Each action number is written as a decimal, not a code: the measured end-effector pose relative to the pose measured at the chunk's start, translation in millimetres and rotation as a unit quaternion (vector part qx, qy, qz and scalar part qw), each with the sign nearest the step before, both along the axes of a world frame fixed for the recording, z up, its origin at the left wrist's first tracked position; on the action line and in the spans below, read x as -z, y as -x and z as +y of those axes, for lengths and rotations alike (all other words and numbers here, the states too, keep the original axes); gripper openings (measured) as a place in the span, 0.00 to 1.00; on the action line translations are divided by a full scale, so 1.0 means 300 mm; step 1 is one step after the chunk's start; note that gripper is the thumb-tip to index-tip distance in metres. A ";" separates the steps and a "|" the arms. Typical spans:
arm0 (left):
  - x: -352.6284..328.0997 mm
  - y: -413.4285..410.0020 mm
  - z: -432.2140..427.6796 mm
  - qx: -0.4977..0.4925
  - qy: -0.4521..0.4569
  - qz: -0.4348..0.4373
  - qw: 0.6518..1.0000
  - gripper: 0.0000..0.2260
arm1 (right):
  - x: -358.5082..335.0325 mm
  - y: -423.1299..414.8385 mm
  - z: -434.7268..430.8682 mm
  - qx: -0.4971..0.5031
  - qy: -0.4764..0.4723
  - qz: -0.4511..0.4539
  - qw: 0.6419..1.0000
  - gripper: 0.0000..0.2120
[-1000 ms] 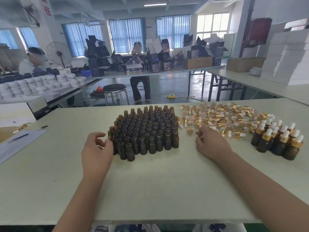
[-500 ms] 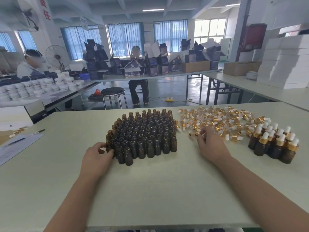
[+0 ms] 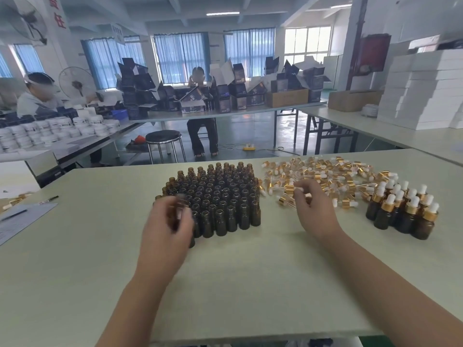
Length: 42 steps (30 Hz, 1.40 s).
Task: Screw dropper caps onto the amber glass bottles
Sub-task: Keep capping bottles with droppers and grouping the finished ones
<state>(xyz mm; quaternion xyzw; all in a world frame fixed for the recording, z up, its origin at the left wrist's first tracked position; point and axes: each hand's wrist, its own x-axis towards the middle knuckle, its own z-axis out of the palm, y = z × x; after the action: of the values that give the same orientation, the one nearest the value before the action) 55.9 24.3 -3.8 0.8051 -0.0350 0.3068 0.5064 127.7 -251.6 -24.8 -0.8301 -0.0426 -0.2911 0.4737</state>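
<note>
In the head view, a person is working at a pale green flat table point(image 3: 225, 284) on a batch that, judging by the piles, is only in its early part. A dense block of small round open-necked amber glass bottles point(image 3: 220, 194) is standing in the middle of the table. None is wearing a cap, and this block is making up by far the larger share of the work. Just to its right, a loose heap of gold-collared dropper caps with white rubber bulbs point(image 3: 333, 175) is lying scattered. At the far right, a small cluster of finished bottles with gold and white caps point(image 3: 403, 214) is standing just beside the heap. The left hand point(image 3: 166, 231) is hovering at the block's near left corner, blurred. Its fingers appear to be curling round a single amber bottle point(image 3: 182, 199), whose neck is showing above them. The right hand point(image 3: 314, 211) is reaching into the heap's near edge, its fingertips point(image 3: 304, 200) pinching what looks like one white-bulbed cap point(image 3: 298, 189). Cap and bottle are well apart, so this pair is not yet being screwed together.
</note>
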 end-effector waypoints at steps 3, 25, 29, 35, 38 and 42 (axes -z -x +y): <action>0.025 0.018 -0.080 0.122 -0.137 0.068 0.981 0.08 | 0.001 0.037 0.028 -0.047 -0.027 -0.005 0.999 0.04; 0.117 0.030 -0.121 0.163 -0.163 0.101 0.968 0.11 | 0.006 0.139 0.092 -0.204 -0.037 -0.021 0.978 0.12; 0.114 0.038 -0.125 0.163 -0.170 0.107 0.966 0.11 | 0.009 0.138 0.090 -0.201 -0.026 -0.022 0.979 0.11; 0.111 0.039 -0.129 0.169 -0.182 0.108 0.963 0.11 | 0.041 0.138 0.093 -0.244 0.030 0.024 0.969 0.18; 0.111 0.040 -0.130 0.180 -0.190 0.100 0.960 0.11 | 0.049 0.137 0.097 -0.243 0.094 0.047 0.964 0.26; 0.114 0.041 -0.127 0.186 -0.204 0.096 0.956 0.12 | 0.055 0.136 0.111 -0.240 0.163 0.054 0.955 0.31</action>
<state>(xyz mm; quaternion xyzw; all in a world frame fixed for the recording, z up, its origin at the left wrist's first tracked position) 43.6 -14.0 -38.2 0.8960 -0.1972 0.1151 0.3809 86.8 -218.3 -41.2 -0.8759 -0.2622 -0.1128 0.3890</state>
